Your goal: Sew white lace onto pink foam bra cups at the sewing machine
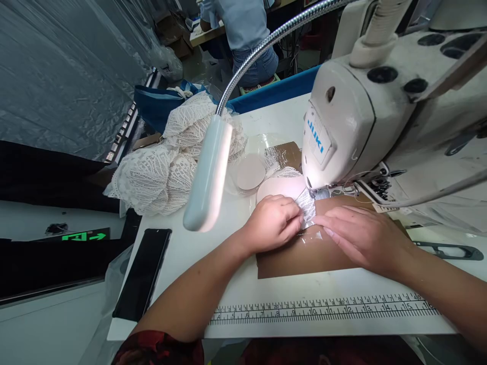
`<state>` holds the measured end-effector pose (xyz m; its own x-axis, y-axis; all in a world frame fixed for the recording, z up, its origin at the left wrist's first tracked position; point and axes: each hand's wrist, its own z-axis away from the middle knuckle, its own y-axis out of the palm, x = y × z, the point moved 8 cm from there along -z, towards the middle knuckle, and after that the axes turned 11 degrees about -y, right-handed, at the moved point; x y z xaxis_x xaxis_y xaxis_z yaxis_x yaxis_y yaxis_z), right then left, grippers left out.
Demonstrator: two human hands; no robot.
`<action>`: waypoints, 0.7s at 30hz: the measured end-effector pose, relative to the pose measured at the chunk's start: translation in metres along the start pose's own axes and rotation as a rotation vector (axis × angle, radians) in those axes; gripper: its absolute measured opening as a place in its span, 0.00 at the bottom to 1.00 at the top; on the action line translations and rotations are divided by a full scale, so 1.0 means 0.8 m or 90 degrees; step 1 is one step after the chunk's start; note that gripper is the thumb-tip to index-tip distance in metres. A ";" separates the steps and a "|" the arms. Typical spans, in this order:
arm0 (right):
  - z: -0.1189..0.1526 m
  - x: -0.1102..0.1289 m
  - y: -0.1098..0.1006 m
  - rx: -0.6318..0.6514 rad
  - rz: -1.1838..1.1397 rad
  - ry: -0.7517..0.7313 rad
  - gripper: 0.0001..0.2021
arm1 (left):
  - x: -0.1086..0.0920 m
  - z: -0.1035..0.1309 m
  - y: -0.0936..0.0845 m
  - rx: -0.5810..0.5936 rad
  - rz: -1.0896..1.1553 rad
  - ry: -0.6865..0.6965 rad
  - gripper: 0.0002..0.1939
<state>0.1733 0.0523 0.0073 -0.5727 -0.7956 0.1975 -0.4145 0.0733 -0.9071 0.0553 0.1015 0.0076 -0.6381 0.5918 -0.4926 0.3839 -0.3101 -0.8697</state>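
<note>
A white lace piece (pixel 306 207) lies under the needle area of the sewing machine (pixel 338 116), lit by the lamp. My left hand (pixel 272 223) is closed with its fingertips on the lace's left edge, beside a pale rounded cup (pixel 279 186). From the other side, my right hand (pixel 361 233) rests fairly flat, fingers stretched out, its fingertips touching the lace's right edge. Beneath both hands is a brown sheet (pixel 281 263) on the white table. The needle itself is hidden behind the machine head.
A heap of white lace (pixel 163 167) covers the table's left back. A lamp (pixel 209 172) hangs in front of it. A black phone (pixel 142 274) lies left, thread snips (pixel 449 250) right, and a printed ruler (pixel 323 309) runs along the front. Behind sits a person (pixel 247 30).
</note>
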 end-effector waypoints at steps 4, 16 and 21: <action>-0.004 0.012 0.009 0.059 0.007 -0.041 0.14 | 0.003 0.002 -0.005 -0.004 0.068 -0.011 0.12; 0.006 0.018 0.013 0.093 -0.050 -0.047 0.13 | -0.006 0.015 0.006 0.035 -0.058 0.133 0.14; 0.007 0.016 0.015 0.091 -0.059 -0.035 0.14 | -0.008 0.015 0.006 0.028 -0.083 0.148 0.15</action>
<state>0.1649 0.0396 -0.0029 -0.4953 -0.8270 0.2659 -0.3564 -0.0857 -0.9304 0.0535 0.0875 0.0065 -0.5077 0.7826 -0.3604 0.2762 -0.2484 -0.9285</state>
